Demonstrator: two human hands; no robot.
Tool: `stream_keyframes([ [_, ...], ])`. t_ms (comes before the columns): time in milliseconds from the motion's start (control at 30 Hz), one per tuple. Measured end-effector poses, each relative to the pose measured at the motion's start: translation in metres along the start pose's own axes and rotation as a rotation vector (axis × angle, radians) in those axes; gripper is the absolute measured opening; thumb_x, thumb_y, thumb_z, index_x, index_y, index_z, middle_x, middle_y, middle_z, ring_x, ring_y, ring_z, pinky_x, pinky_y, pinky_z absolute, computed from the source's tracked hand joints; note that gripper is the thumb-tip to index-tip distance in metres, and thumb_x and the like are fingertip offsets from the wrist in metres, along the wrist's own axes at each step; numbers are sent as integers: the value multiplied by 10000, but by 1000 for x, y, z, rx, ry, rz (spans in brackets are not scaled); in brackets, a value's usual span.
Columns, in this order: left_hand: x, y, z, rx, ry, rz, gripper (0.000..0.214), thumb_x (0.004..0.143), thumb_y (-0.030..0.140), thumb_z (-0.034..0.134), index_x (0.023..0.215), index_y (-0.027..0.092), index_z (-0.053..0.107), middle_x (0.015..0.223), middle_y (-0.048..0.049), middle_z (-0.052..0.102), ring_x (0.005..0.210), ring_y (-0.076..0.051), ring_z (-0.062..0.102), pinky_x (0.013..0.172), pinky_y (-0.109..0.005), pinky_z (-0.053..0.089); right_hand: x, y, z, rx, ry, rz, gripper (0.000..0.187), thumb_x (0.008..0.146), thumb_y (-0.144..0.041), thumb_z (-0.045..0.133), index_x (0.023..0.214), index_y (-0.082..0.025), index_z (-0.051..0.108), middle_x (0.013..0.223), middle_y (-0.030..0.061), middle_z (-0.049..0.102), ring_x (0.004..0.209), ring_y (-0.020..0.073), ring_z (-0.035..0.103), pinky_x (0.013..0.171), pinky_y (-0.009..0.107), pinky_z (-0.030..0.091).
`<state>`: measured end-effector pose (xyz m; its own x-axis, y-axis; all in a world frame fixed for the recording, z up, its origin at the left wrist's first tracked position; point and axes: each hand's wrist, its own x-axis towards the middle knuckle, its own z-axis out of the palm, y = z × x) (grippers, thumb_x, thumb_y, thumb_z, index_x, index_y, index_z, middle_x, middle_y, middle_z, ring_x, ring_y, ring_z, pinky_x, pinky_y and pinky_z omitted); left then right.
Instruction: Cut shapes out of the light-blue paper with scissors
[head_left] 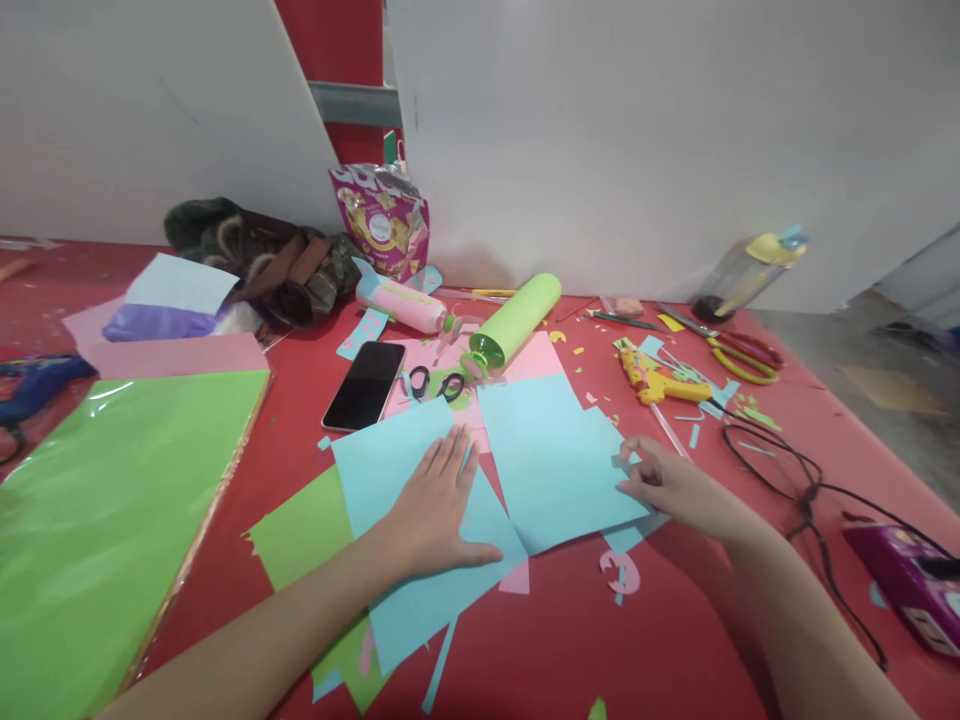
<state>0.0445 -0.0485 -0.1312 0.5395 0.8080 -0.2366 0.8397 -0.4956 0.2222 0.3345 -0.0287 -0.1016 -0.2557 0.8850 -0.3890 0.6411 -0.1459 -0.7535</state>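
Light blue paper (559,460) lies before me in two panels that meet near the middle; whether it is one folded sheet or two, I cannot tell. My left hand (439,500) presses flat on the left panel with its fingers stretched out. At the right panel's edge, my right hand (660,480) is curled, thumb and fingertips on the paper. The panel's near edge looks slightly raised. Green paper (304,530) shows beneath the left panel. Just beyond the blue paper are black-handled scissors (435,384), partly hidden, and a black phone (365,385).
Behind lie a green paper-covered bottle (521,320) and a pink paper-covered bottle (401,305). To the right are a yellow glue gun (660,382), its black cord (810,490), pliers (739,360) and a purple power strip (907,585). Wrapped green sheets (127,530) cover the left side.
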Motion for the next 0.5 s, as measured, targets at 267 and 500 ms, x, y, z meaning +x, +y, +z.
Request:
stream_keyframes([
  [267,-4,2,-2,-3,-15,347,541,874,391,278,1343,126,224,1433,-98,130,1316,-203,41,1066,-373,54,-4,2,-5,107,-78,47,231,697,-355,525,797,-230,359,477,-113,345,424,83,365,438,212,296],
  [500,-4,-2,0,-43,-52,453,872,716,677,350,1364,129,148,1433,-132,98,1316,-237,72,1055,-403,0,-1,2,-1,-84,0,-15,129,704,-274,492,767,-226,390,490,-100,370,448,94,377,452,215,296],
])
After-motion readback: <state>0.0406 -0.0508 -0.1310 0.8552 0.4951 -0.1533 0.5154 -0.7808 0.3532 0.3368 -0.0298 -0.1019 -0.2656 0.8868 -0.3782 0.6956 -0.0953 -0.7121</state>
